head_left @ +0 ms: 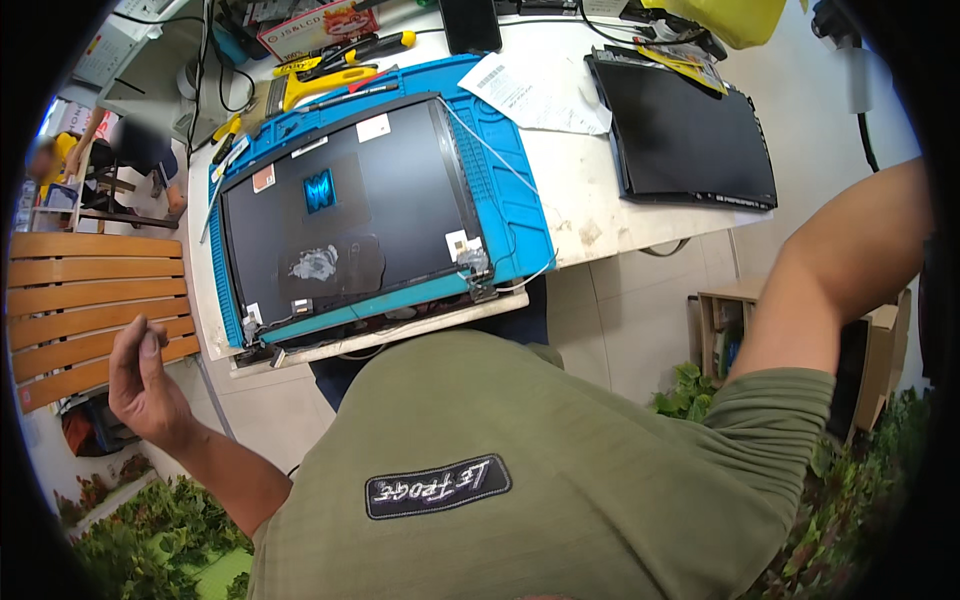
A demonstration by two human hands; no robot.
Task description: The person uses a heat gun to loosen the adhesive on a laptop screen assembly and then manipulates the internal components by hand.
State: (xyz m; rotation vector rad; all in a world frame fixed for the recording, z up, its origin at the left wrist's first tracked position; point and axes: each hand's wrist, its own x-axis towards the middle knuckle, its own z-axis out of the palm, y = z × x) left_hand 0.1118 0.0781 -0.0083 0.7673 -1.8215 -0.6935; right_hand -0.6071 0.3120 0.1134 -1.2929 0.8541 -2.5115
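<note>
My left hand is raised off the table's left side, in front of a slatted wooden bench. Its thumb and fingers are pressed together; anything in them is too small or hidden to tell. Of my right arm only the bent elbow and forearm show, reaching out past the right edge, so the hand is out of sight. A dark laptop screen lid lies on a blue repair mat, nearest my left hand. The lid bears a shiny blue emblem, several stickers, a grey smear and bare hinges at its near corners. A white cable crosses its right side.
A black laptop part lies at the table's right. White papers, a phone, yellow-handled tools and a box stand along the back. The slatted bench is at left; leafy plants grow low on both sides.
</note>
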